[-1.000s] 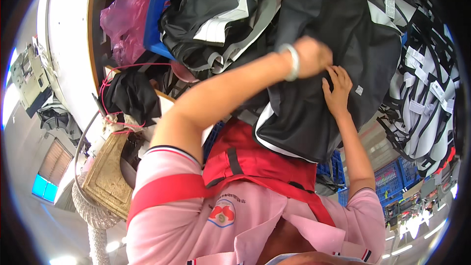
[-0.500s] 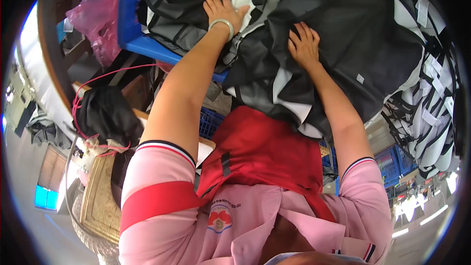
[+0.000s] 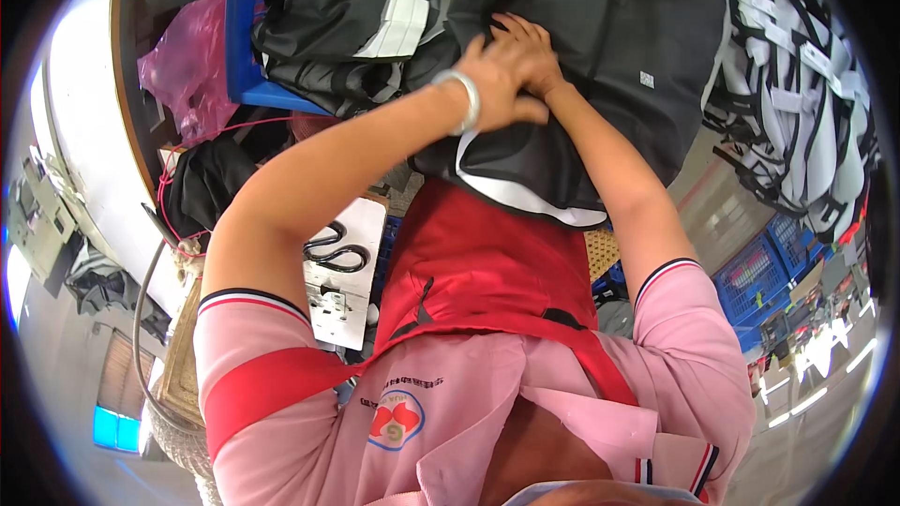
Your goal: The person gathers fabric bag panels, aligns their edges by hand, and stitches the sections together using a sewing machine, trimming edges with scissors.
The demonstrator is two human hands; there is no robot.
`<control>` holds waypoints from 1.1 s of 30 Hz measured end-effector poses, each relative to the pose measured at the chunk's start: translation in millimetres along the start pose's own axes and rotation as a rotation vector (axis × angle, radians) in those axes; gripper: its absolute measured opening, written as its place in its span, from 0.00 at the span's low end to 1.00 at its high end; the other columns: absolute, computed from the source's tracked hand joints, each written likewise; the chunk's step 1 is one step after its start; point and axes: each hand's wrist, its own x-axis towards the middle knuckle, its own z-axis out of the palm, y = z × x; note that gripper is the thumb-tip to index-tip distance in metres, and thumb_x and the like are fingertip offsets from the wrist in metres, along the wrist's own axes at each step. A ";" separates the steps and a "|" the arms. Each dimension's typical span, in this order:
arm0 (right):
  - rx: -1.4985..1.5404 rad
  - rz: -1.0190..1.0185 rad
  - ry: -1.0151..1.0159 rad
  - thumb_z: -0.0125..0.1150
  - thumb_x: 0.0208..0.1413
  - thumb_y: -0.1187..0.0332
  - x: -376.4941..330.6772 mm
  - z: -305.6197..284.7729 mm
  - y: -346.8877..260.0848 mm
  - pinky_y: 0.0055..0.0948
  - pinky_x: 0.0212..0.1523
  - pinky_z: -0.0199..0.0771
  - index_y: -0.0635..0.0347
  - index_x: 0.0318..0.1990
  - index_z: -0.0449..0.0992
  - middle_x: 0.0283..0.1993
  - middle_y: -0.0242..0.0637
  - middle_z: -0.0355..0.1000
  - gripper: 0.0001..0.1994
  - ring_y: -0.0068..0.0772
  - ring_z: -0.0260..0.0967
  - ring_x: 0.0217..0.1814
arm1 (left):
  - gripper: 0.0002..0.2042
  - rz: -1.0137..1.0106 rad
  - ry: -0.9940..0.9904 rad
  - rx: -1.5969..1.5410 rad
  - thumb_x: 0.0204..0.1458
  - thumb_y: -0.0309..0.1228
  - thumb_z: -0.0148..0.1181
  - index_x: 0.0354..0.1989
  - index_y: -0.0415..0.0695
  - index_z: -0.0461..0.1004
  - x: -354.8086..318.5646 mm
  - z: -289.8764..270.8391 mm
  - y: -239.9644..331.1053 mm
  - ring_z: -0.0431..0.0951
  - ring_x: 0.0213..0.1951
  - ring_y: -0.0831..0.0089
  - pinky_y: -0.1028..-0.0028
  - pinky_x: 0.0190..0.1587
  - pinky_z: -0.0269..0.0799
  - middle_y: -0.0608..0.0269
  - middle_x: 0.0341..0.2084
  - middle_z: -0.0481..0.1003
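1. Since half a second ago: left hand (image 3: 492, 84) swung right, off the pile by the blue bin (image 3: 246, 66), and now lies over the right hand (image 3: 530, 56); both met at one spot on the black bag (image 3: 600, 66)
2. Left hand: fingers curled down, palm across the right knuckles, silver bangle (image 3: 466, 98) at the wrist; pressing on the bag, though whether any cloth is pinched cannot be told
3. Right hand: mostly covered by the left, fingers half bent and spread onto the cloth; grip hidden, so cannot tell whether closed on a fold or just flat
4. Black bag: right in front of the chest, draped over the red apron (image 3: 487, 272), white-piped hem (image 3: 525, 192) hanging at its lower edge, small light tag (image 3: 647, 80) to the right of the hands
5. Around: more black-and-white bags heaped in the blue bin at upper left, pink plastic bag (image 3: 187, 66) beside it, strapped bags (image 3: 797, 84) stacked far right, two dark hooks (image 3: 333, 248) on a white board at left
6. To do the step well, judging by the stacked hands: press evenly through both palms, keep the cloth flat beneath, avoid bunching the hem, keep the tag side up
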 end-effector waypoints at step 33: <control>0.143 0.977 0.536 0.58 0.55 0.47 -78.7 29.2 49.9 0.48 0.64 0.55 0.80 0.60 0.56 0.61 0.69 0.58 0.40 0.64 0.55 0.65 | 0.35 0.089 -0.322 0.424 0.52 0.60 0.48 0.70 0.67 0.51 -11.7 119.0 -156.5 0.41 0.72 0.64 0.60 0.70 0.37 0.65 0.72 0.41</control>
